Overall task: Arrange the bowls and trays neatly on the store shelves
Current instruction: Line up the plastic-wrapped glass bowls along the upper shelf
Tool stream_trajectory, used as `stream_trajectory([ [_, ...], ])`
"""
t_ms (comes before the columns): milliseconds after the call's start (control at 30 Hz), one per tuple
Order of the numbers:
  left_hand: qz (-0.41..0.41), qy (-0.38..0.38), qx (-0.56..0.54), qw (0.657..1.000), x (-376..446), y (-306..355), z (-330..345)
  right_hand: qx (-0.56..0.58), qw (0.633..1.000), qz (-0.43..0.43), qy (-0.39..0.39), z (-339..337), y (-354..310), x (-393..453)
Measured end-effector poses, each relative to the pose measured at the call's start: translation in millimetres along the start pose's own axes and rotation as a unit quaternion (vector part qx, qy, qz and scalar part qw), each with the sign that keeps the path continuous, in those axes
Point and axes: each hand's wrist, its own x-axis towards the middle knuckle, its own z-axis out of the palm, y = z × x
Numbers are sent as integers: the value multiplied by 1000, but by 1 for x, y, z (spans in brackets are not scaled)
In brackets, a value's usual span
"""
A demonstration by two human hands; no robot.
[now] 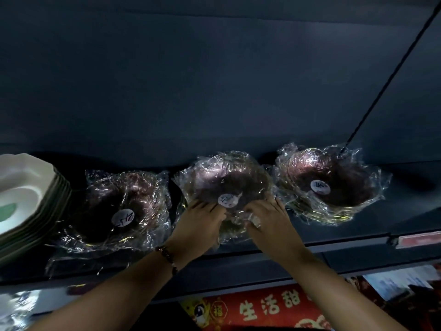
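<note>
Both forearms reach up; left hand [202, 217] and right hand [268, 217] grip the middle wrapped bowl stack [224, 182] (fingers curled).

red packaging [267, 309] reading 生活甜 (also 福), bowl stickers [228, 200] illegible

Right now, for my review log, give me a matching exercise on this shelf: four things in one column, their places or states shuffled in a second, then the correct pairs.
Things:
1. middle wrapped bowl stack
2. left wrapped bowl stack
3. right wrapped bowl stack
4. white dish stack

Places or states:
A. far left end of the shelf, unwrapped
B. under the dark diagonal rod, untouched
C. held by both hands
D. between the white dishes and the held stack

Pairs: 1-C, 2-D, 3-B, 4-A
</note>
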Motion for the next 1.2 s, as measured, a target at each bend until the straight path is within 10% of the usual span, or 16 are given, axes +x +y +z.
stream_trajectory([
  [700,-43,-18,37,998,-87,-84,-103,6,975,-215,49,-4,-124,33],
  [1200,-228,-143,99,958,-169,-158,-91,-58,962,-201,-175,124,-185,66],
])
